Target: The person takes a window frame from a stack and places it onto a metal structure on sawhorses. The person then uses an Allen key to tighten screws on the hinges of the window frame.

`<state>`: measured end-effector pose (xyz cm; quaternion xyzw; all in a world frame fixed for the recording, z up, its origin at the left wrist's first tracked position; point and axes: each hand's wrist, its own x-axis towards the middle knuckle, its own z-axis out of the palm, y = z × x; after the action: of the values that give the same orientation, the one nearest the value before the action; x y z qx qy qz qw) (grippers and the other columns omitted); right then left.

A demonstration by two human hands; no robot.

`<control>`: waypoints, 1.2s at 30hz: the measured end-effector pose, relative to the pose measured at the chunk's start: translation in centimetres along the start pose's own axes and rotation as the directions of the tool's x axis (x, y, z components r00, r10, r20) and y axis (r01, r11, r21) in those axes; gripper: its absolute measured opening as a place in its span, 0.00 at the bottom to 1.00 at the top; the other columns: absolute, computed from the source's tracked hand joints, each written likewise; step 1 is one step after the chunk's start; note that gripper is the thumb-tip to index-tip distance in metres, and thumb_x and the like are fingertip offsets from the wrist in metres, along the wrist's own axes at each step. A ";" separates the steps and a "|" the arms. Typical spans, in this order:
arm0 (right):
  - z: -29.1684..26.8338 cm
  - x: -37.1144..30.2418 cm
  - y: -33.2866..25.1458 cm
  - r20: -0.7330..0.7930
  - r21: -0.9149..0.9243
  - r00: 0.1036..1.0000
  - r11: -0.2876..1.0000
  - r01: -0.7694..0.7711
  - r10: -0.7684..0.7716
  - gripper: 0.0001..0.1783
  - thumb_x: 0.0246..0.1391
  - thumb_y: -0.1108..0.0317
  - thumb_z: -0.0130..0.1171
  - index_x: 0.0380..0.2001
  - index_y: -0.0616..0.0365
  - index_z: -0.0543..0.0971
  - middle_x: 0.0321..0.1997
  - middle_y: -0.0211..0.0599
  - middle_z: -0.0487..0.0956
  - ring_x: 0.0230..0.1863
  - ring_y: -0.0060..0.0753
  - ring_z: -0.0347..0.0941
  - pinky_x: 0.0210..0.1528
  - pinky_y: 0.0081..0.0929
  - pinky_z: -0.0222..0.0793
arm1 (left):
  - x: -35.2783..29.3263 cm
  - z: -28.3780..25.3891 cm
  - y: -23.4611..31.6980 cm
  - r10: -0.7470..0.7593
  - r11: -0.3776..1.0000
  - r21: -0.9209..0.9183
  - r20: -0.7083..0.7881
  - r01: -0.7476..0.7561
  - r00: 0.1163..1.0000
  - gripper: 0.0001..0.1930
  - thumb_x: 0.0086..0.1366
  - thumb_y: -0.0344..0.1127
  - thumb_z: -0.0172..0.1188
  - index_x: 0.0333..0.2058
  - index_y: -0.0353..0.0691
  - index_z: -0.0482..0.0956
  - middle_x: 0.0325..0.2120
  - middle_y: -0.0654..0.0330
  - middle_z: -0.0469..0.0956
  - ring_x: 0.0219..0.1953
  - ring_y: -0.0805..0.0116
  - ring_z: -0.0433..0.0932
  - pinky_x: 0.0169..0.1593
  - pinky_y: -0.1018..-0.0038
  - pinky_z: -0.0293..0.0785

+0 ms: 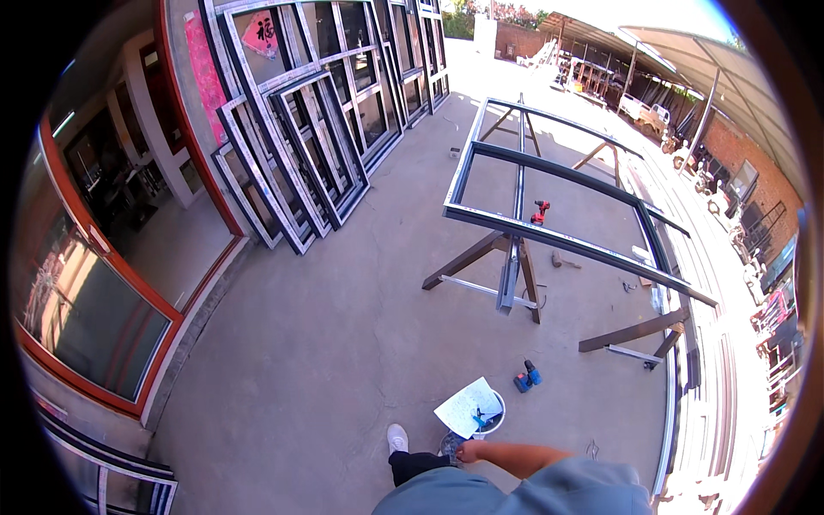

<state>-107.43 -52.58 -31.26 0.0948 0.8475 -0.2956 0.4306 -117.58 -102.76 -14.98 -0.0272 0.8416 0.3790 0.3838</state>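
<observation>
My right hand [469, 451] reaches down low beside my leg, at a small container [449, 443] with small items in it that I cannot make out. Its fingers look drawn together; whatever they hold is too small to tell. Right behind the hand stands a white bucket [501, 419]. Across its top lie a white sheet of paper [464, 407] and a blue-handled tool [480, 418]. A blue cordless drill [527, 377] rests on the floor just beyond the bucket. My left hand is out of view.
A dark metal window frame [566, 239] lies across brown sawhorses [470, 261], with a red cordless drill [540, 212] and a hammer [563, 260] around it. Several finished frames [319, 154] lean on the left wall, near a red-framed doorway [202, 163]. Long profiles [717, 386] lie at right.
</observation>
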 end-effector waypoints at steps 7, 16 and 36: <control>-19.9 6.5 -8.7 -0.170 0.122 0.975 0.979 0.162 -0.140 0.22 0.66 0.51 0.48 0.50 0.52 0.84 0.35 0.42 0.86 0.40 0.44 0.84 0.49 0.42 0.76 | 17.3 -8.5 12.4 0.018 0.986 0.167 0.015 -0.020 1.000 0.19 0.70 0.41 0.54 0.54 0.36 0.81 0.51 0.42 0.80 0.52 0.41 0.78 0.56 0.54 0.73; -38.6 12.3 -9.9 -0.473 0.379 0.876 0.920 0.101 0.098 0.21 0.64 0.64 0.46 0.55 0.52 0.81 0.25 0.37 0.85 0.27 0.38 0.84 0.38 0.39 0.79 | 35.3 -17.5 17.7 -0.003 0.970 0.245 0.049 -0.009 0.999 0.17 0.68 0.39 0.56 0.49 0.36 0.83 0.47 0.43 0.82 0.48 0.43 0.81 0.51 0.54 0.75; -53.5 23.9 -10.6 -0.520 0.797 0.578 0.600 0.064 0.629 0.19 0.64 0.68 0.47 0.53 0.55 0.82 0.29 0.39 0.87 0.29 0.36 0.85 0.39 0.34 0.80 | 79.1 -40.6 55.0 0.115 0.909 0.408 -0.036 -0.090 0.993 0.15 0.68 0.47 0.64 0.37 0.41 0.88 0.26 0.58 0.86 0.28 0.69 0.83 0.37 0.68 0.78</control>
<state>-162.45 -32.22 -21.30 0.5278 0.7122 -0.4628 -0.0048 -217.18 -71.00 -16.80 0.0859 0.9132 0.2149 0.3355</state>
